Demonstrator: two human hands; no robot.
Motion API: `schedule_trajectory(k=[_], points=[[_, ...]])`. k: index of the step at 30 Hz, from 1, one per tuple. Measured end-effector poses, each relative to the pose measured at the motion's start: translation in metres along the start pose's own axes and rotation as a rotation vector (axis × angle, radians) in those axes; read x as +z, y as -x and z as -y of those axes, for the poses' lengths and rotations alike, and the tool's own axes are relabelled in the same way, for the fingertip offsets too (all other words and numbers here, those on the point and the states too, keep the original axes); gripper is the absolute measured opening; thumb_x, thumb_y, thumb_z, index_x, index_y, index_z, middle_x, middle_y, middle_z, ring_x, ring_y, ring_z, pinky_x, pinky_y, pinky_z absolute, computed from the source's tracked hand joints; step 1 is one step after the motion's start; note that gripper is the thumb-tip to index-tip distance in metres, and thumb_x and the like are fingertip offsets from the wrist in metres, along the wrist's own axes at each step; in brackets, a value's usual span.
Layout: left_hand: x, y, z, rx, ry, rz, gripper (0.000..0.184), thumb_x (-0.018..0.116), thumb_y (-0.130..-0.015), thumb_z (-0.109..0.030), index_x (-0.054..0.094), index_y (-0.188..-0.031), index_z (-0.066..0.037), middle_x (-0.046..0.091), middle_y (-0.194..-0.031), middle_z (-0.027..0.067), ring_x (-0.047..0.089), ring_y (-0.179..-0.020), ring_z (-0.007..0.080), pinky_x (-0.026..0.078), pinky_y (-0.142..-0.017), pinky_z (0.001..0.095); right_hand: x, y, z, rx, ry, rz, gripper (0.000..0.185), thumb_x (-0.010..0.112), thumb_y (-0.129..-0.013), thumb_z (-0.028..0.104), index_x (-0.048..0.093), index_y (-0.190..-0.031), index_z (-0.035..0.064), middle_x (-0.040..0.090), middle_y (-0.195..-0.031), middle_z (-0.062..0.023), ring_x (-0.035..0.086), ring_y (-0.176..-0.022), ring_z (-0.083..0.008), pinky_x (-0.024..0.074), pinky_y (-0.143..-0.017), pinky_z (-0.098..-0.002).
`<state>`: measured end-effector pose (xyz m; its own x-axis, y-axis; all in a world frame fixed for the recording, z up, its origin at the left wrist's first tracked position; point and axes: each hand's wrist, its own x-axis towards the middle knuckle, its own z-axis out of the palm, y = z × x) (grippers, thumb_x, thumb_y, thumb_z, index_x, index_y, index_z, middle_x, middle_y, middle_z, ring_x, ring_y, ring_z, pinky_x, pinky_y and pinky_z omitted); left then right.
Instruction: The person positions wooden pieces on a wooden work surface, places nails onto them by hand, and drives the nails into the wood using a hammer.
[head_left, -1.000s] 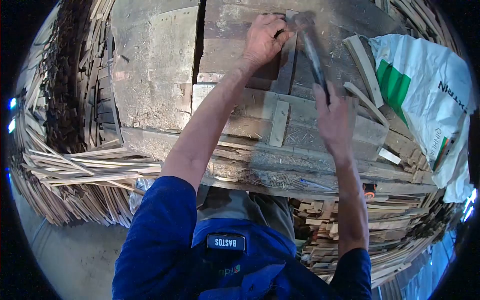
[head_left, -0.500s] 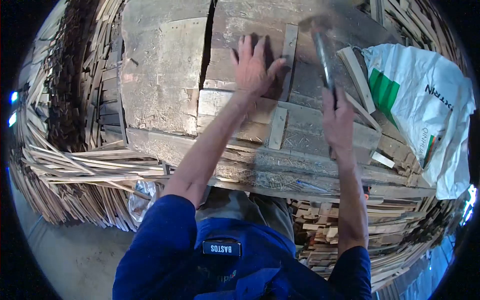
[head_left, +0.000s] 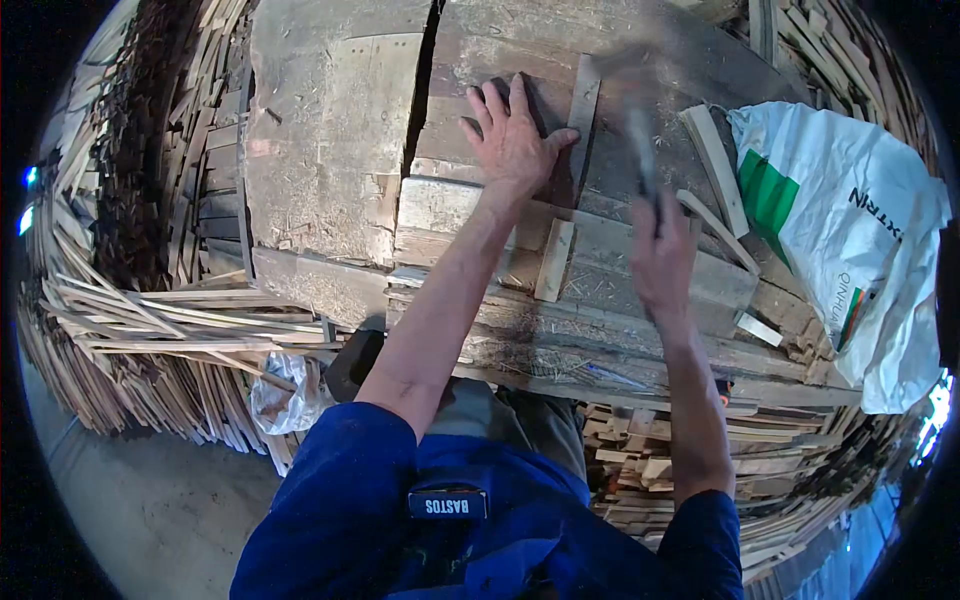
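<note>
My left hand (head_left: 512, 145) lies flat with fingers spread on the rough wooden bench (head_left: 320, 150). Its thumb reaches a narrow wooden strip (head_left: 584, 105) that runs away from me. In my right hand (head_left: 664, 258) is the handle of a hammer (head_left: 642, 145), its far end smeared by motion over the boards to the right of that strip. Closer to my body, a shorter pale piece of wood (head_left: 555, 260) lies on the bench. Whether the hammer head touches anything cannot be seen.
A white and green plastic sack (head_left: 830, 220) slumps at the bench's right, beside loose wooden pieces (head_left: 716, 165). Stacked slats (head_left: 180, 330) surround the bench on the left, and more lie below its front edge. A dark gap (head_left: 418, 100) splits the bench top. Sawdust covers much of it.
My right hand and the hammer have shifted slightly left and toward me, and the hammer is more blurred. My left hand stays spread on the bench, its thumb still by the strip.
</note>
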<state>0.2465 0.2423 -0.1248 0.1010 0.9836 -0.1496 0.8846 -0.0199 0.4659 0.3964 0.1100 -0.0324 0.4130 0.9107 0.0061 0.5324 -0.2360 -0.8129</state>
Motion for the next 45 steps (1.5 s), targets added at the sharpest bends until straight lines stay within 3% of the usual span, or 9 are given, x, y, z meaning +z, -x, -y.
schedule_trajectory(k=[11, 14, 21, 25, 27, 35, 38, 41, 45], points=[[-0.003, -0.003, -0.001, -0.019, -0.001, 0.014, 0.106, 0.076, -0.074, -0.059, 0.026, -0.153, -0.010, 0.021, -0.158, 0.0220, 0.008, -0.149, 0.0428, 0.013, -0.117, 0.0636, -0.009, -0.014, 0.020, 0.098, -0.228, -0.076, 0.028, 0.050, -0.102, 0.031, 0.057, -0.100, 0.0036, 0.052, -0.071, -0.0044, 0.050, -0.064, -0.0153, 0.0421, -0.059, -0.0320], [-0.005, 0.000, -0.005, -0.013, -0.018, 0.028, 0.106, 0.076, -0.074, -0.059, 0.026, -0.153, -0.010, 0.022, -0.158, 0.0219, 0.008, -0.149, 0.0427, 0.013, -0.117, 0.0636, 0.021, -0.012, -0.027, -0.076, 0.148, -0.010, 0.031, 0.050, -0.102, 0.032, 0.052, -0.090, 0.0035, 0.049, -0.066, -0.0025, 0.048, -0.058, -0.0136, 0.0386, -0.053, -0.0318], [0.001, 0.000, 0.000, -0.008, -0.014, 0.000, 0.104, 0.076, -0.075, -0.057, 0.027, -0.153, -0.009, 0.023, -0.157, 0.0229, 0.008, -0.149, 0.0429, 0.013, -0.116, 0.0636, -0.015, -0.040, 0.040, 0.140, -0.211, -0.102, 0.036, 0.052, -0.101, 0.034, 0.058, -0.108, -0.0002, 0.055, -0.068, -0.0113, 0.057, -0.066, -0.0245, 0.0477, -0.066, -0.0381], [-0.003, 0.000, -0.003, -0.009, 0.004, 0.009, 0.103, 0.076, -0.075, -0.057, 0.028, -0.152, -0.009, 0.022, -0.157, 0.0228, 0.008, -0.149, 0.0427, 0.014, -0.116, 0.0638, 0.025, 0.007, -0.030, -0.179, 0.177, -0.270, 0.033, 0.051, -0.102, 0.032, 0.057, -0.097, 0.0003, 0.051, -0.063, -0.0081, 0.053, -0.063, -0.0193, 0.0443, -0.059, -0.0352], [-0.005, -0.006, -0.007, 0.017, 0.012, -0.014, 0.103, 0.076, -0.075, -0.057, 0.028, -0.152, -0.009, 0.023, -0.157, 0.0227, 0.008, -0.149, 0.0428, 0.014, -0.116, 0.0639, 0.042, -0.017, -0.044, -0.042, 0.058, 0.040, 0.031, 0.052, -0.102, 0.031, 0.054, -0.096, 0.0013, 0.050, -0.064, -0.0064, 0.054, -0.063, -0.0182, 0.0441, -0.058, -0.0352], [-0.005, -0.002, 0.000, -0.004, 0.007, 0.003, 0.104, 0.076, -0.074, -0.058, 0.028, -0.152, -0.009, 0.022, -0.157, 0.0226, 0.009, -0.149, 0.0435, 0.015, -0.115, 0.0643, 0.006, -0.006, 0.009, 0.139, -0.314, -0.171, 0.029, 0.052, -0.101, 0.029, 0.055, -0.110, 0.0014, 0.056, -0.072, -0.0149, 0.057, -0.068, -0.0259, 0.0481, -0.070, -0.0407], [-0.006, 0.001, -0.006, -0.003, -0.004, 0.025, 0.104, 0.076, -0.074, -0.058, 0.028, -0.152, -0.009, 0.022, -0.157, 0.0227, 0.009, -0.149, 0.0438, 0.015, -0.115, 0.0643, 0.032, -0.002, -0.054, -0.182, 0.186, -0.056, 0.022, 0.049, -0.103, 0.024, 0.055, -0.102, 0.0026, 0.052, -0.068, -0.0058, 0.049, -0.060, -0.0135, 0.0408, -0.054, -0.0318], [-0.002, 0.002, 0.001, 0.002, 0.020, 0.009, 0.104, 0.076, -0.075, -0.059, 0.028, -0.153, -0.009, 0.022, -0.157, 0.0225, 0.008, -0.149, 0.0437, 0.015, -0.115, 0.0642, 0.033, -0.034, -0.027, -0.236, 0.073, 0.027, 0.022, 0.049, -0.102, 0.023, 0.055, -0.106, 0.0030, 0.053, -0.069, -0.0046, 0.051, -0.059, -0.0156, 0.0414, -0.054, -0.0310], [-0.004, 0.001, -0.002, -0.004, 0.008, 0.012, 0.104, 0.076, -0.075, -0.058, 0.027, -0.153, -0.009, 0.022, -0.157, 0.0227, 0.008, -0.149, 0.0439, 0.015, -0.115, 0.0645, 0.004, -0.037, 0.018, 0.037, -0.339, -0.107, 0.024, 0.051, -0.101, 0.025, 0.055, -0.106, 0.0016, 0.055, -0.072, -0.0152, 0.054, -0.062, -0.0278, 0.0459, -0.062, -0.0383]])
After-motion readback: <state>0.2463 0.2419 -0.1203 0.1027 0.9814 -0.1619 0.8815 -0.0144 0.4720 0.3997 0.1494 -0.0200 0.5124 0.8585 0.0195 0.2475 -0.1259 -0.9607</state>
